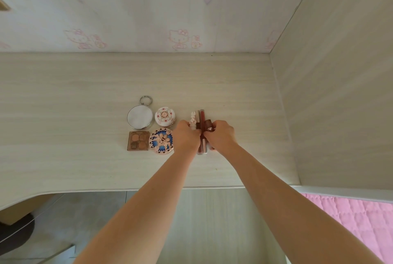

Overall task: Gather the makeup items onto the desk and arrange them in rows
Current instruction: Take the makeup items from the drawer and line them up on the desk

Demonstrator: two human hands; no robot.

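Tabletop point(85, 93): pale wood grain; it carries every item listed here, all grouped near its middle.
Mirror compact point(140, 117): round, silver rim, ring loop on its far side; far-left place in a two-by-two block.
White compact point(165, 116): round, with a pink flower lid; it sits just right of the mirror compact.
Eyeshadow palette point(138, 141): square, brown shades; near-left place in the block, below the mirror compact.
Blue flower compact point(161, 141): round, gold-edged; it sits just beside the palette, and your left wrist touches or overlaps its right edge.
Lip tubes point(201, 116): a tight cluster lying lengthwise away from you, right of the block; a white one, a dark red one and a brown cap show, the rest are hidden.
Left hand point(186, 138): your fingers are curled down onto the left side of the cluster, gripping it.
Right hand point(221, 136): your fingers, one wearing a ring point(210, 129), are curled onto the right side of the cluster; which tube each finger holds cannot be told.
Wall point(127, 8): pale, with pink cartoon cat prints, behind the tabletop.
Bedcover point(361, 221): pink and quilted, at your lower right.
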